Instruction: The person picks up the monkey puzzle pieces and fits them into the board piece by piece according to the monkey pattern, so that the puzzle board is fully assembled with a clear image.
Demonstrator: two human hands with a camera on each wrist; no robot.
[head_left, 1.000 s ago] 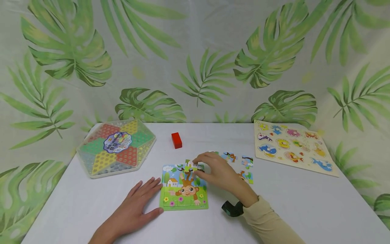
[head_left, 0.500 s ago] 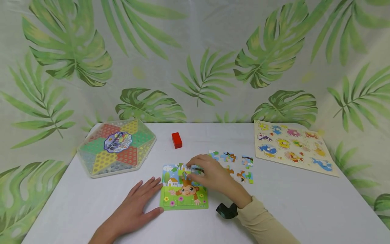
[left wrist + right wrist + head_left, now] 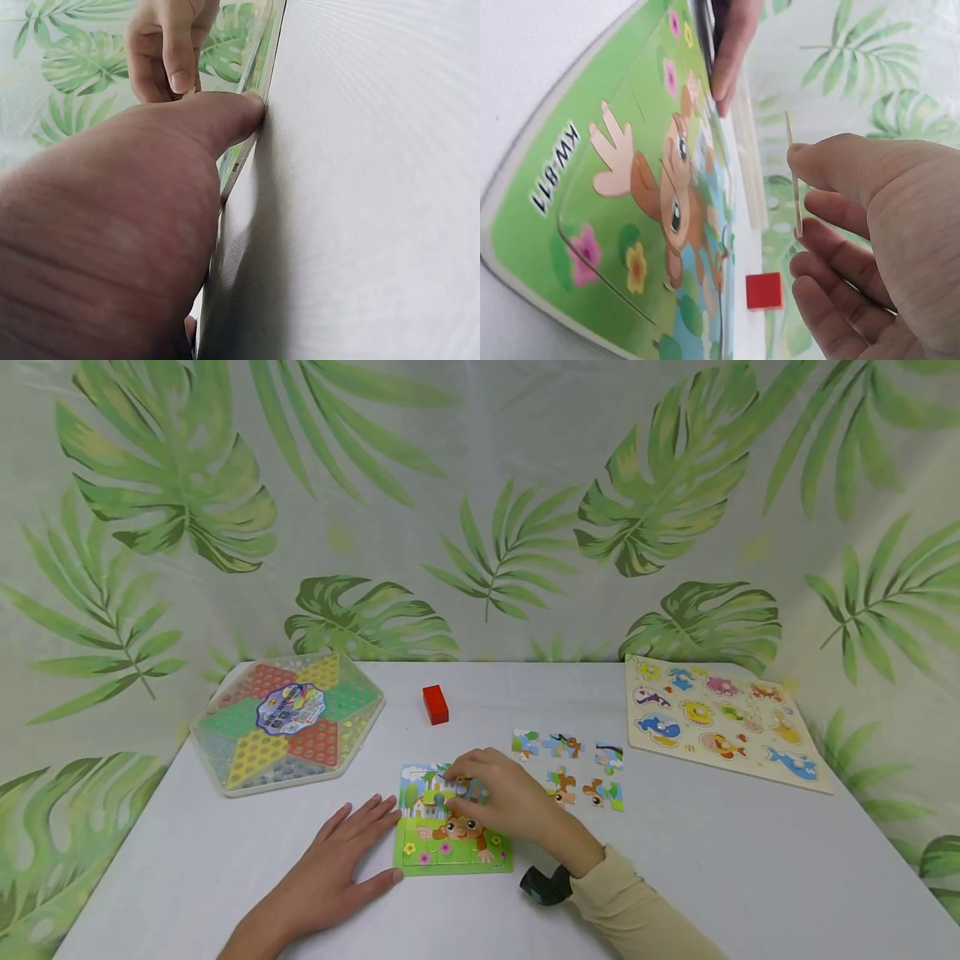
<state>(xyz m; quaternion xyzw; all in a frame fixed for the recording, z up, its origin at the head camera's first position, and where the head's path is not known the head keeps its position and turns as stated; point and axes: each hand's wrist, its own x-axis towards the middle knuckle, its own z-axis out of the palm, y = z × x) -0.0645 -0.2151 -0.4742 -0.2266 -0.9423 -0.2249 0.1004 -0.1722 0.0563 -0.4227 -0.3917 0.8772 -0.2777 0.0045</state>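
Note:
A monkey jigsaw puzzle (image 3: 450,852) in a green-bordered tray lies in front of me; its lower part shows the monkey's face and flowers. My right hand (image 3: 498,793) is over its upper part, pinching a thin puzzle piece (image 3: 795,180) between thumb and fingers. In the right wrist view that piece appears edge-on, held above the board. My left hand (image 3: 337,864) rests flat beside the tray, fingertips and thumb at its left edge. From the left wrist, the thumb (image 3: 232,116) touches the tray's edge.
Several loose puzzle pieces (image 3: 564,746) lie right of the tray. A red block (image 3: 435,704) stands behind it. A hexagonal Chinese checkers board (image 3: 247,768) is at the back left, a wooden animal peg puzzle (image 3: 697,760) at the back right.
My right hand has moved left across the upper part of the puzzle with the piece, uncovering more loose pieces to the right. The left hand has stayed in place.

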